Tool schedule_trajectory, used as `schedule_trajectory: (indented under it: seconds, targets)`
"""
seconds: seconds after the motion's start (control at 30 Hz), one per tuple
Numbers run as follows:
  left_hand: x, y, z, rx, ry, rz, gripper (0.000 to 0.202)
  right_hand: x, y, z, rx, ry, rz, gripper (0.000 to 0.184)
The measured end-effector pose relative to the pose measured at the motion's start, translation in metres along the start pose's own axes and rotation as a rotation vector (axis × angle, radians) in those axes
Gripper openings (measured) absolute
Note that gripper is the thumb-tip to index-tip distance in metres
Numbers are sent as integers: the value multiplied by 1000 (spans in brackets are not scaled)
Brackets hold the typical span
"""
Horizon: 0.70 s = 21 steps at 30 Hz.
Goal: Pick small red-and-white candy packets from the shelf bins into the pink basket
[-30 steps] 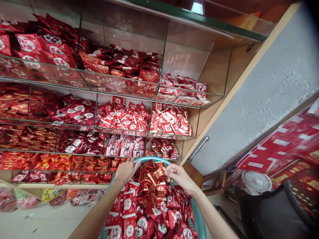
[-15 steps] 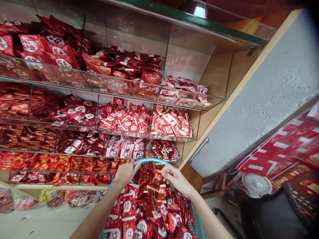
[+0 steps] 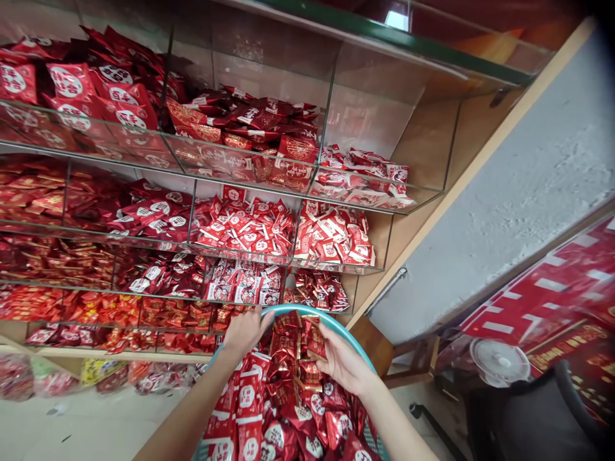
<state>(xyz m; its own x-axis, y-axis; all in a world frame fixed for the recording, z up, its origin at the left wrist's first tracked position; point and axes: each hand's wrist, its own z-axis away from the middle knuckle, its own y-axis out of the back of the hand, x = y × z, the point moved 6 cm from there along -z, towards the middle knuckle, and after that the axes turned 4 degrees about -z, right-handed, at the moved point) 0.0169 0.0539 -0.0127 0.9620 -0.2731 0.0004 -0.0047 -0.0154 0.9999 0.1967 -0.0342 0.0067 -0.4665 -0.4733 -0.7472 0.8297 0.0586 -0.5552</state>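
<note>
Teal basket [image 3: 346, 333]: nearest, round-rimmed, heaped with small wrapped packets.
White-oval packets [image 3: 302, 415]: near middle of the basket, lying at mixed angles.
Red-and-white packets [image 3: 248, 397]: along the basket's left side, in rows running away from the wearer.
Red-and-gold packets [image 3: 285, 346]: piled toward the basket's far side.
Right hand [image 3: 343, 358]: over the far right of the heap, grip clamped on one packet between thumb and fingers.
Held packet [image 3: 315, 339]: above the red-and-gold pile, long axis running roughly away from the wearer, one end toward the shelves.
Left hand [image 3: 246, 330]: on the far left rim; fingertips hidden, so I cannot tell how tight its grip is.
Shelf unit [image 3: 427, 157]: beyond the basket, glass-fronted compartments holding red packets.
Clear bags [image 3: 156, 378]: below the lowest shelf, filled with colourful goods.
</note>
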Motion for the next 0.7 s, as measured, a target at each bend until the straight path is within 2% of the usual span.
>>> schedule_trajectory:
  seconds: [0.07,0.2,0.3,0.37,0.5,0.7]
  targets:
    - [0,1,0,-16,1,11,61,-3,-6,4,-18,71,231,38]
    - [0,3,2,-52,5,46,60,-12,-21,12,-48,289,893,30]
    - [0,4,3,-63,9,63,60,-7,-23,12,-28,311,1301,30]
    - [0,4,3,-64,9,62,60,-2,-26,11,-57,327,1447,30]
    - [0,2,2,-47,-1,34,58,5,-34,9,-119,393,1604,26]
    - [1,1,0,0,-4,0,61,13,-35,4,-85,400,1757,25]
